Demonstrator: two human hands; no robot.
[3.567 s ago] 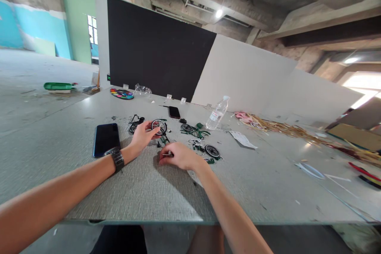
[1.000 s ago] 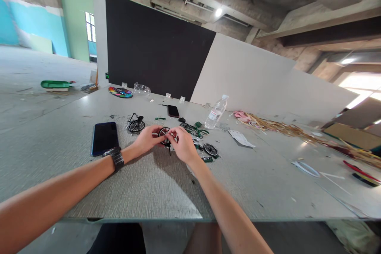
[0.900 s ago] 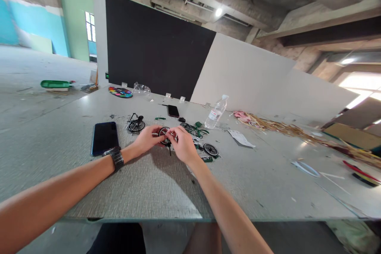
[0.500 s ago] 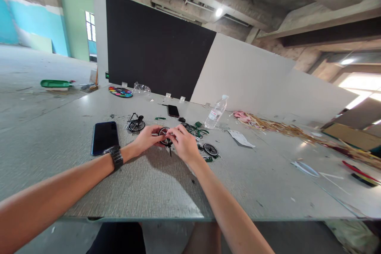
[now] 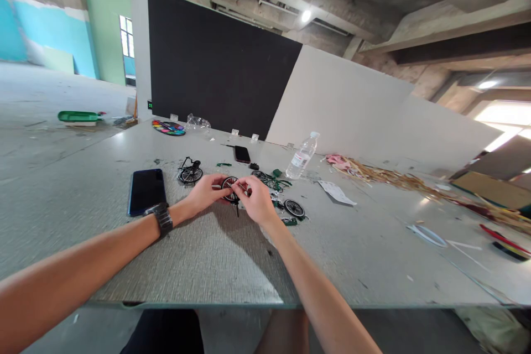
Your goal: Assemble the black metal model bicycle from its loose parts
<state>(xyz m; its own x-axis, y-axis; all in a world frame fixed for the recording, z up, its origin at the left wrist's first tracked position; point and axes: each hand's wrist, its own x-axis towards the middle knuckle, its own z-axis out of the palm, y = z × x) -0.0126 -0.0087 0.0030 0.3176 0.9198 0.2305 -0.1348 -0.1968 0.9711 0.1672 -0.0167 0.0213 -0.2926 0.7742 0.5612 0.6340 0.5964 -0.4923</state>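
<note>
Above the table's middle, my left hand (image 5: 206, 192) grips a small black model bicycle wheel (image 5: 229, 183) by its left side. A thin black piece juts down below the wheel. My right hand (image 5: 256, 198) is closed in a pinch at the wheel's hub; whatever its fingertips hold is too small to make out. Left of the hands stands a black model bicycle part with a wheel (image 5: 191, 173). Beyond my right hand lies a green model bicycle frame (image 5: 274, 181). Another loose wheel (image 5: 294, 208) rests nearer, beside small green parts (image 5: 289, 222).
A large phone (image 5: 146, 192) lies by my left wrist, a smaller phone (image 5: 241, 154) farther back. A water bottle (image 5: 302, 156) and a paper sheet (image 5: 337, 192) are to the right. A paint palette (image 5: 168, 128) sits before the black panel (image 5: 219, 61). Straw-like strips (image 5: 385, 176) lie far right.
My right hand's fingers have shifted slightly and curled differently at the wheel's hub. The left hand keeps its hold on the wheel.
</note>
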